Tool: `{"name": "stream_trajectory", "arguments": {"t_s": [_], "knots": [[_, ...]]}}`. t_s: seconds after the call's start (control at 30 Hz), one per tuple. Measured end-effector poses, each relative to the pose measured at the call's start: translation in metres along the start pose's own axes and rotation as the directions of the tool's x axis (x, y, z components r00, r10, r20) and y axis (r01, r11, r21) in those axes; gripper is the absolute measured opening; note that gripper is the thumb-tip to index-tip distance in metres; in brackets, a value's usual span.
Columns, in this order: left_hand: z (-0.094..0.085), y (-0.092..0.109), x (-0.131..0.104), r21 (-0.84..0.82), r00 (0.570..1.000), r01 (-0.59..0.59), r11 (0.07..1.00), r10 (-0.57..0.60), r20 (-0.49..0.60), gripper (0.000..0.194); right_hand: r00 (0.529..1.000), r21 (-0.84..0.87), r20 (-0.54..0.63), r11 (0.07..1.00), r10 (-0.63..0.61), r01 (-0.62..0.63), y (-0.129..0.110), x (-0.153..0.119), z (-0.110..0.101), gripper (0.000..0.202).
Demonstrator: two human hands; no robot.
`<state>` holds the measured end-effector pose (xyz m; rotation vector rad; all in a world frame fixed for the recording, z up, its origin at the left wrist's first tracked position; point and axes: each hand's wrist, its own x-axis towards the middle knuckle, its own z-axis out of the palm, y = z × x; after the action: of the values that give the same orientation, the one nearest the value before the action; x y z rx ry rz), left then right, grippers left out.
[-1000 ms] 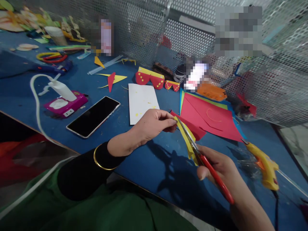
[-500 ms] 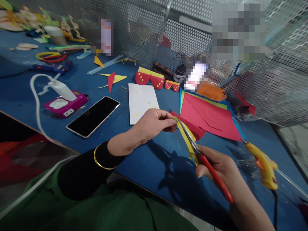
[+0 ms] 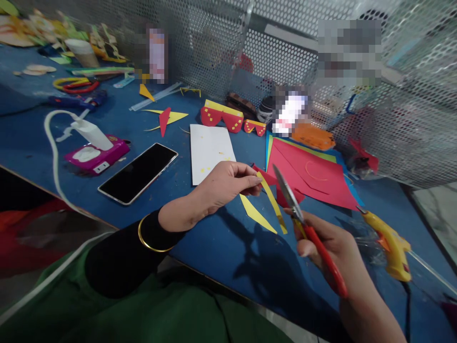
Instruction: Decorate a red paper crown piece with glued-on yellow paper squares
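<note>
Between thumb and fingers, my left hand [image 3: 228, 186] pinches the top of a narrow yellow paper strip [image 3: 273, 202], which hangs down to the right. My right hand [image 3: 328, 243] is wrapped round the red handles of a pair of scissors [image 3: 291, 193]; their blades point up and left, apart from the strip. Below my left hand, a pointed yellow paper piece [image 3: 257, 214] lies on the blue table. Red paper scraps [image 3: 289, 194] lie behind the blades. Just beyond my left hand is a white sheet [image 3: 210, 147] dotted with small yellow bits.
Red sheets [image 3: 307, 171] are stacked at the right, near a yellow glue gun [image 3: 391, 243]. Two red paper eyeglass shapes [image 3: 221, 116] stand at the back before a perforated metal screen [image 3: 278, 52]. A phone [image 3: 139, 174] and a purple power socket [image 3: 98, 155] lie left.
The scissors have come away from the yellow paper, up and to the right. A yellow piece has separated from the strip and now lies on the table. My left hand stays put.
</note>
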<state>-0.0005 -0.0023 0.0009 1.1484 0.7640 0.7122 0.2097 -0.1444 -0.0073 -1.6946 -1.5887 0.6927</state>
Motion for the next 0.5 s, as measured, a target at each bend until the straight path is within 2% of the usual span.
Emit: {"name": "stream_trajectory", "arguments": {"t_s": [0.07,0.17,0.27,0.37,0.5], "knots": [[-0.001,-0.001,0.000,-0.030,1.000,0.012,0.999,-0.012,0.009,0.012,0.996,0.073,-0.090,0.997,0.028,-0.021,0.003,-0.003,-0.001,0.070],[-0.002,-0.002,0.001,-0.055,1.000,0.029,0.998,-0.028,0.012,0.014,0.968,0.138,-0.231,0.988,0.100,-0.069,0.003,-0.005,-0.002,0.047],[-0.002,-0.001,0.001,-0.063,0.999,0.046,0.997,-0.045,0.013,0.015,0.935,0.182,-0.304,0.975,0.180,-0.128,0.001,-0.001,0.000,0.031],[0.000,0.000,0.000,-0.066,0.996,0.084,0.994,-0.081,0.038,0.015,0.921,0.218,-0.323,0.964,0.219,-0.153,0.002,0.004,0.004,0.032],[0.003,-0.002,-0.001,-0.075,0.989,0.127,0.989,-0.121,0.081,0.013,0.956,0.303,-0.205,0.942,0.211,-0.143,0.000,0.006,0.013,0.037]]}}
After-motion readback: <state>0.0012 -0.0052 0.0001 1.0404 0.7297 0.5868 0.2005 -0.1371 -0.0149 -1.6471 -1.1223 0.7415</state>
